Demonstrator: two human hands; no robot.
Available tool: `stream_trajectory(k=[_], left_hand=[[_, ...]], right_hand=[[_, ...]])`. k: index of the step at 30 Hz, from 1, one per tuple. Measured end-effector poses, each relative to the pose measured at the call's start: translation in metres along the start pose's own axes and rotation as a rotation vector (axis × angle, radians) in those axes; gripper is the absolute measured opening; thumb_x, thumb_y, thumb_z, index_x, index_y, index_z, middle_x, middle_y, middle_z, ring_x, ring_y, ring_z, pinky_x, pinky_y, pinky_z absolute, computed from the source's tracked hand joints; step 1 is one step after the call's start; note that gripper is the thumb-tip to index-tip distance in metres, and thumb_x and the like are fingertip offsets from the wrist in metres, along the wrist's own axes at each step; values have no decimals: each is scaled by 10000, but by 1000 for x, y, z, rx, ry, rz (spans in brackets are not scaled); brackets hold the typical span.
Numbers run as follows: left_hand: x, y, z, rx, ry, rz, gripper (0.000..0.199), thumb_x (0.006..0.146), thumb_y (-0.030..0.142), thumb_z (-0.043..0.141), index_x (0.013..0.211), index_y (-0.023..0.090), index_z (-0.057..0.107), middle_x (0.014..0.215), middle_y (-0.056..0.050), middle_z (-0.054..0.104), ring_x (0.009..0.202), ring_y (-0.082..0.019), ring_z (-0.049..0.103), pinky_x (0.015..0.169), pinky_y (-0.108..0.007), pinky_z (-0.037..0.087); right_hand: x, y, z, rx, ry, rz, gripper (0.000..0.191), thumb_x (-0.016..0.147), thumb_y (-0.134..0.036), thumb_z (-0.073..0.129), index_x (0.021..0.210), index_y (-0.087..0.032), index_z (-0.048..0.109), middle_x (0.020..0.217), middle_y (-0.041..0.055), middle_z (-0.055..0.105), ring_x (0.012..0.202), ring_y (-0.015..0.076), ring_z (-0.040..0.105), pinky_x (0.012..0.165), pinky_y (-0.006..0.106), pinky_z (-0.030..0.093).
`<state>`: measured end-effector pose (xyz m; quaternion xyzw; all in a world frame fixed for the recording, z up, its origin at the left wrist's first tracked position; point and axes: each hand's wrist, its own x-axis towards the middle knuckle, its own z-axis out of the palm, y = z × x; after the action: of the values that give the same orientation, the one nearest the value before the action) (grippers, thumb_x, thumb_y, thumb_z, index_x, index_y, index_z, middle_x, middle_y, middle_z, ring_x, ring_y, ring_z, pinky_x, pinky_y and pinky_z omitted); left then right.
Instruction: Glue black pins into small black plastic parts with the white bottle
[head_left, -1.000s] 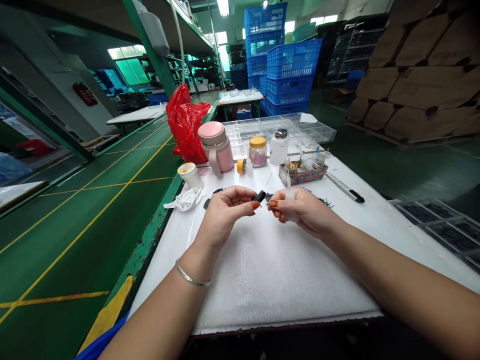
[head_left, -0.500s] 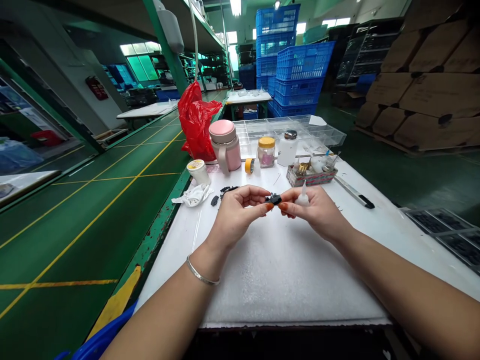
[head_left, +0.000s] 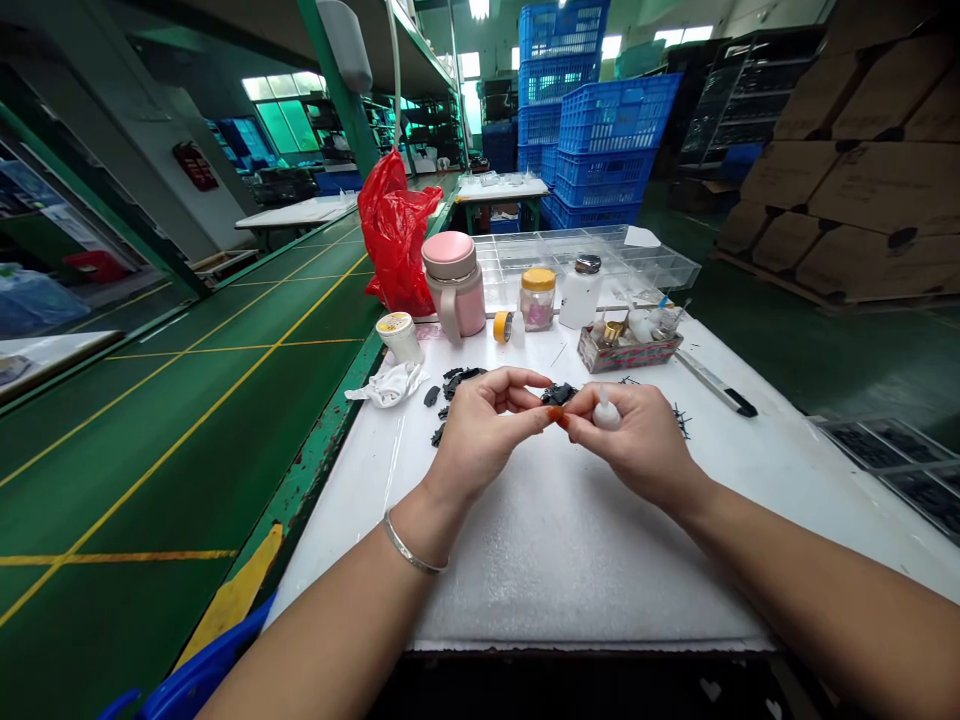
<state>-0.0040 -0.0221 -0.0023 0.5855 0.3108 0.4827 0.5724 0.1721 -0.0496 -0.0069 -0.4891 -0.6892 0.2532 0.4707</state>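
My left hand [head_left: 484, 425] is closed, its thumb and fingers pinching at a small black plastic part [head_left: 559, 394]. The fingertips hide much of this part, and its outline runs into dark bits behind it. My right hand [head_left: 637, 432] is closed too, its thumb and forefinger meeting the left fingertips at the part. Tucked in the right hand is a small white nozzle bottle [head_left: 607, 412], tip up. More black plastic pieces [head_left: 455, 385] lie on the white table just beyond the left hand. Thin black sticks [head_left: 681, 420] lie beside the right hand.
Behind the hands stand a pink mug [head_left: 454, 288], a yellow-lidded jar [head_left: 538, 300], a white bottle [head_left: 581, 295], yellow tape [head_left: 502, 326] and a small box of bottles [head_left: 628, 355]. A utility knife [head_left: 718, 384] lies right, a crumpled white cloth [head_left: 388, 385] left.
Both hands have shifted slightly, and the fingertips now come together and cover more of the black part. My right hand has turned a little with the nozzle bottle still in it.
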Motion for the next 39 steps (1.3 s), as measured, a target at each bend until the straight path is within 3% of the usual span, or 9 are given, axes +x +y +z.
stream_trajectory(k=[3, 5, 11, 16, 19, 24, 28, 39], left_hand=[[1, -2, -1, -4, -6, -8, 306, 695, 214, 854, 949, 130, 705, 664, 3, 642, 618, -103, 594, 614, -195, 472], [1, -3, -2, -36, -34, -24, 312, 698, 216, 858, 962, 136, 711, 672, 8, 625, 628, -99, 595, 617, -189, 485], [3, 1, -8, -172, -213, -107, 478, 746, 189, 825, 1201, 223, 679, 787, 1, 636, 710, -110, 615, 669, -217, 553], [5, -1, -12, -141, -243, -80, 304, 777, 197, 800, 1075, 178, 744, 768, -15, 629, 712, -108, 614, 650, -200, 553], [6, -3, -12, -89, -220, -84, 255, 777, 248, 805, 1011, 159, 754, 779, -29, 654, 681, -102, 603, 628, -194, 542], [4, 1, -10, 84, -133, -116, 289, 727, 377, 834, 804, 118, 729, 674, -27, 635, 576, -101, 564, 557, -205, 500], [3, 4, -8, 122, -87, -78, 339, 680, 409, 859, 790, 121, 719, 692, -35, 642, 595, -115, 557, 580, -235, 499], [2, 1, -9, 184, -65, 11, 298, 702, 376, 852, 762, 126, 700, 716, -51, 638, 677, -159, 584, 631, -278, 487]], right_hand=[[-5, -5, 0, -154, 114, -85, 149, 799, -222, 651, 666, -164, 684, 617, -12, 642, 585, 120, 549, 596, 261, 378], [-5, -6, -1, -150, 110, -98, 140, 798, -217, 651, 675, -164, 690, 633, -7, 655, 597, 126, 561, 607, 266, 386], [6, 1, -6, 302, -85, 144, 168, 761, -272, 704, 641, -162, 664, 582, -8, 605, 568, 121, 513, 551, 254, 384], [9, 5, -6, 548, -199, 252, 155, 752, -263, 713, 654, -160, 653, 545, -25, 562, 528, 98, 470, 518, 235, 355], [8, 3, -6, 444, -182, 188, 149, 764, -265, 706, 667, -165, 653, 580, -19, 589, 555, 105, 494, 535, 237, 368], [1, -6, -8, -6, -45, -103, 128, 794, -221, 671, 676, -173, 662, 596, -18, 605, 561, 110, 511, 556, 249, 367], [-1, -7, -8, -158, 16, -285, 103, 797, -162, 647, 699, -186, 667, 635, -14, 651, 556, 115, 542, 573, 256, 383], [-1, -5, -8, -138, 22, -261, 138, 824, -210, 686, 690, -186, 668, 613, -31, 647, 539, 101, 550, 548, 236, 381]])
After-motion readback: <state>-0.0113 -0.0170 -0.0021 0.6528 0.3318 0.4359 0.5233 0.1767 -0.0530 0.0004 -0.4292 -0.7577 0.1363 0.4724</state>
